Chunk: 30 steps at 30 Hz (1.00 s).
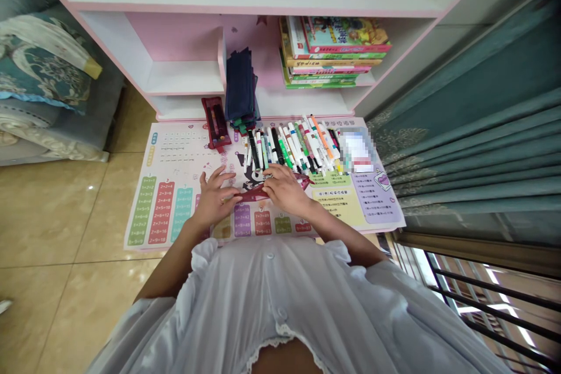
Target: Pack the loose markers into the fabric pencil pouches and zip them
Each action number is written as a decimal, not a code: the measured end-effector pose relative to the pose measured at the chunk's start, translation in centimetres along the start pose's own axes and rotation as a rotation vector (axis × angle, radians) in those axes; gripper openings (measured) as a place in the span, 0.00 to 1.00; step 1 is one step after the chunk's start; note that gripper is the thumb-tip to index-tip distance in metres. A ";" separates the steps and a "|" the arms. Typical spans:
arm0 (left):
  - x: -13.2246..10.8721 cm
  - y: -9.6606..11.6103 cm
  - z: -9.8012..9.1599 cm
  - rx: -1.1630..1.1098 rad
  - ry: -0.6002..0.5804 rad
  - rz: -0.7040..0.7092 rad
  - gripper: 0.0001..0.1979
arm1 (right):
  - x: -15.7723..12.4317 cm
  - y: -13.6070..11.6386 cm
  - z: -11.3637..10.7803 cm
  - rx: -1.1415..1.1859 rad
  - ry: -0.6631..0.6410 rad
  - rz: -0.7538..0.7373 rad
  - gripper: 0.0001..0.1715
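Observation:
A dark red zippered pencil pouch (254, 193) lies flat near the front of the desk, partly hidden under my right hand. My right hand (284, 188) is closed over the pouch's middle, its fingers bent onto the fabric. At the pouch's left end, my left hand (216, 196) pinches the tip between thumb and forefinger, while its other fingers stand spread. Just beyond both hands, a wide row of markers (291, 146) in white, black, green and orange lies side by side. Whether anything is inside the pouch under my hand is hidden.
Another dark red pouch (215, 123), with pens showing, lies at the back left. Beside it, a stack of dark blue pouches (239, 85) leans on the shelf. Books (333, 58) are piled on the right shelf. A blurred phone-like object (359, 151) rests right of the markers.

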<state>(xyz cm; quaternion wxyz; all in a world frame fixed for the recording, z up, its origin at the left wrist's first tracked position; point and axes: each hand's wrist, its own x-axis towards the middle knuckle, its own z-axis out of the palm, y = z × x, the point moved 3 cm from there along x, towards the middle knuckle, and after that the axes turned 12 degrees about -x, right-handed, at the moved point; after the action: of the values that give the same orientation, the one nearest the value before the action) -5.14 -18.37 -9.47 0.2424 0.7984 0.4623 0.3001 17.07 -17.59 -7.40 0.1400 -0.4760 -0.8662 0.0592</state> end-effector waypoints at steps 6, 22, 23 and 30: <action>0.0 0.2 0.0 -0.001 0.002 0.011 0.09 | 0.0 0.1 -0.3 0.005 -0.025 0.018 0.13; 0.0 0.1 -0.2 -0.004 0.014 0.015 0.08 | -0.6 1.1 -0.3 -0.051 0.001 0.021 0.14; 0.1 0.1 -0.2 -0.004 0.014 0.010 0.08 | -0.6 1.2 -0.3 -0.049 -0.001 0.023 0.14; 0.1 0.3 -0.3 -0.003 0.016 0.018 0.08 | -0.8 1.4 -0.5 -0.039 -0.019 0.042 0.14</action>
<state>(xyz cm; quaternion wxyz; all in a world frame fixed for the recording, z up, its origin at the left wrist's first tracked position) -5.13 -18.37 -9.09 0.2371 0.7998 0.4565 0.3094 18.71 -17.52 -7.35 0.1212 -0.4962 -0.8583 0.0497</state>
